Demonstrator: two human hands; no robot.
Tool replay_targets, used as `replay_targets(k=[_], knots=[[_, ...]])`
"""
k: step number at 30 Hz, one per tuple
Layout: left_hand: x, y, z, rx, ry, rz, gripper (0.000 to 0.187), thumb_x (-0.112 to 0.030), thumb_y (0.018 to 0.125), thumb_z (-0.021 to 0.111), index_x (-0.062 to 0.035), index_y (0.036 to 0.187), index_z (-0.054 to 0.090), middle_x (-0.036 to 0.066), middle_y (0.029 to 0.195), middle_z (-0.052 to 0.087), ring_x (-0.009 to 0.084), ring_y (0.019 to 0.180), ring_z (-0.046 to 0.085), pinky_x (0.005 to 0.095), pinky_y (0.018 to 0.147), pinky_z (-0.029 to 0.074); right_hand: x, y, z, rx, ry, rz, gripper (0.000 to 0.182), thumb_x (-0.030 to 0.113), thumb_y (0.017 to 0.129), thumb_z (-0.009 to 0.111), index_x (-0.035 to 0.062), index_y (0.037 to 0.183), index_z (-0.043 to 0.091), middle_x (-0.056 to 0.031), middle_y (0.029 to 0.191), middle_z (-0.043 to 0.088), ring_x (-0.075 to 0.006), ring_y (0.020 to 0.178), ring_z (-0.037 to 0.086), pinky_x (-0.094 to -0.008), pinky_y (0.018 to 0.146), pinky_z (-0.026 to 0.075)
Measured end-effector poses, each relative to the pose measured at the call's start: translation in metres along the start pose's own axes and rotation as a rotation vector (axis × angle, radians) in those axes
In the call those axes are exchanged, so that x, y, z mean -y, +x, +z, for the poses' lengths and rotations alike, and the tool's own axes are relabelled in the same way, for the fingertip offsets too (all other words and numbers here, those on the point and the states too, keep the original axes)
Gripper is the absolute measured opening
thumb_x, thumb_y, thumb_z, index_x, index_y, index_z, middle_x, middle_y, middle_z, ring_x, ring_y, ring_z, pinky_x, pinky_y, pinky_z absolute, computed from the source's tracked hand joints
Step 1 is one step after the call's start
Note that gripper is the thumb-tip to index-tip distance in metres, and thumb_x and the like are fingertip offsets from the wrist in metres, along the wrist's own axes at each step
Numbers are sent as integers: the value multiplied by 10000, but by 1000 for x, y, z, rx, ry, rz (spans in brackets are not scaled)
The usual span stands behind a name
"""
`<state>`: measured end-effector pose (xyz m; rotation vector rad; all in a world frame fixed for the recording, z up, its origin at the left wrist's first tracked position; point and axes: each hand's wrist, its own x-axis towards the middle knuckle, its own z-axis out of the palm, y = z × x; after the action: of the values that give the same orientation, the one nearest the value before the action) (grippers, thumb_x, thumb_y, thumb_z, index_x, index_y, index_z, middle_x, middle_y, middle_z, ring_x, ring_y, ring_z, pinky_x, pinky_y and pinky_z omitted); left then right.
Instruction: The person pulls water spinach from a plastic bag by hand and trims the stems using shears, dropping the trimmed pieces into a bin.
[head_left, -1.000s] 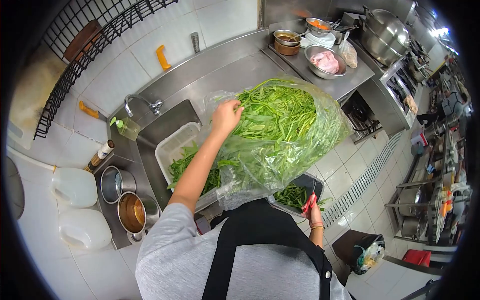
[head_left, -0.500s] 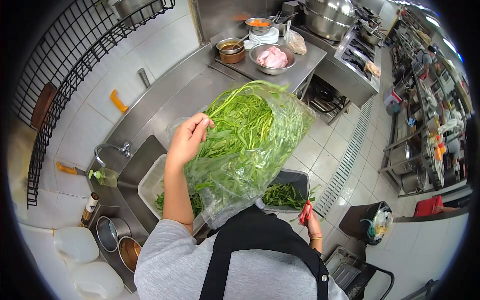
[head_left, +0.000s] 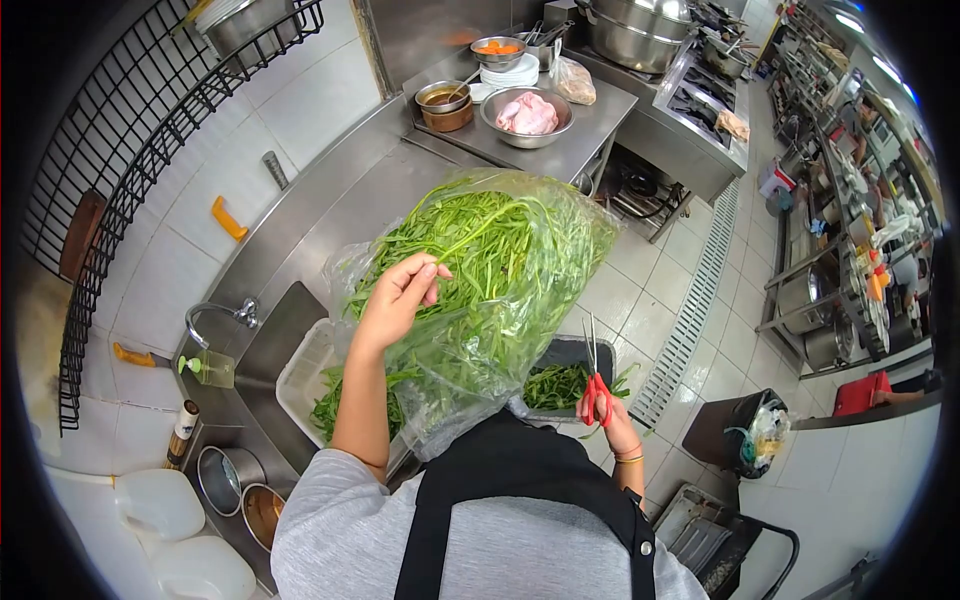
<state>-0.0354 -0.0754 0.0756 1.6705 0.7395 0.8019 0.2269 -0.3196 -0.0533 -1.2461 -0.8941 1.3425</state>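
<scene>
A big clear plastic bag (head_left: 590, 235) lies open in front of me, full of long-stemmed leafy greens (head_left: 400, 235) that look like water spinach. My left hand (head_left: 398, 300) is over the bag's near side, thumb and fingers pinched on a green stem (head_left: 470, 238). Red-handled scissors (head_left: 597, 385) are in my right hand (head_left: 617, 430), blades pointing up and away from me. Just beyond that hand, a dark tub (head_left: 585, 350) holds cut greens (head_left: 560, 388). More greens (head_left: 335, 405) lie in a white tub (head_left: 300, 375), partly hidden behind my left forearm.
A steel sink (head_left: 285, 300) with a tap (head_left: 243, 312) is at the left. On the far counter stand a bowl of raw poultry (head_left: 527, 113), a pan (head_left: 443, 98) and a bowl of orange pieces (head_left: 497, 48). A waste bin (head_left: 722, 435) stands at right.
The right hand has risen with the scissors, whose blades now point upward. My left hand has shifted slightly down and right, and the stem it pinches now lies across the bagged greens.
</scene>
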Motion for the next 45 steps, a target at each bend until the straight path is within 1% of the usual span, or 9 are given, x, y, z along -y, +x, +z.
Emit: replay_targets(k=[14,16,22,24,26,31,36,40,45], knots=[[15,-29,18,6,-82,-54,230,-210,943,428,-41,893,576,-27,641,465,58,605,425,205,571,368,-6,-11,-18,-67,8,-41,429,367,926,405,12,707,507,-81,727,536,-147,662,474,-264,631,387],[19,-31,30,32,-112,-90,249,-220,945,426,-31,893,579,-27,646,474,57,599,430,202,589,362,-5,-13,-19,-91,-37,-39,546,512,912,355,17,733,499,-91,730,522,-154,661,465,-260,635,374],[31,-43,85,292,102,-256,238,-239,919,470,-59,996,606,24,753,575,92,705,530,242,637,436,-2,-21,-26,-262,58,-21,489,432,928,381,19,700,509,-87,714,538,-139,635,469,-254,608,375],[37,-46,99,246,344,-107,282,-258,894,505,-51,1063,594,83,845,617,165,745,579,286,678,458,-3,-23,-30,-324,27,34,503,459,926,374,32,700,512,-71,694,538,-125,624,471,-245,608,375],[63,-37,103,-41,579,17,290,-292,881,496,-67,1030,602,160,965,604,319,907,569,389,803,441,-21,-26,-44,-399,-126,112,498,471,921,383,45,699,516,-51,676,541,-106,611,467,-235,597,375],[101,39,59,-425,681,-13,178,-211,790,605,-74,900,633,116,913,591,299,878,531,396,764,433,-21,-31,-46,-402,-89,193,453,435,920,423,53,699,528,-41,676,554,-93,615,471,-226,591,373],[121,79,65,-452,878,132,167,-249,738,668,-117,838,645,82,866,583,276,916,508,399,806,388,-24,-19,-32,-281,-164,122,531,501,911,384,43,696,542,-50,689,556,-115,630,510,-237,595,416],[112,86,67,-352,857,57,122,-252,720,685,-149,778,656,56,852,581,261,930,503,408,850,345,-20,-8,-14,-137,-151,59,422,404,918,450,36,732,538,-19,672,542,-87,641,477,-225,610,382],[83,68,37,-371,727,163,96,-183,716,678,-103,756,643,70,878,623,275,877,559,369,780,431,-19,-5,-2,-62,-111,96,345,355,911,490,34,796,541,0,715,538,-75,661,473,-217,632,394]])
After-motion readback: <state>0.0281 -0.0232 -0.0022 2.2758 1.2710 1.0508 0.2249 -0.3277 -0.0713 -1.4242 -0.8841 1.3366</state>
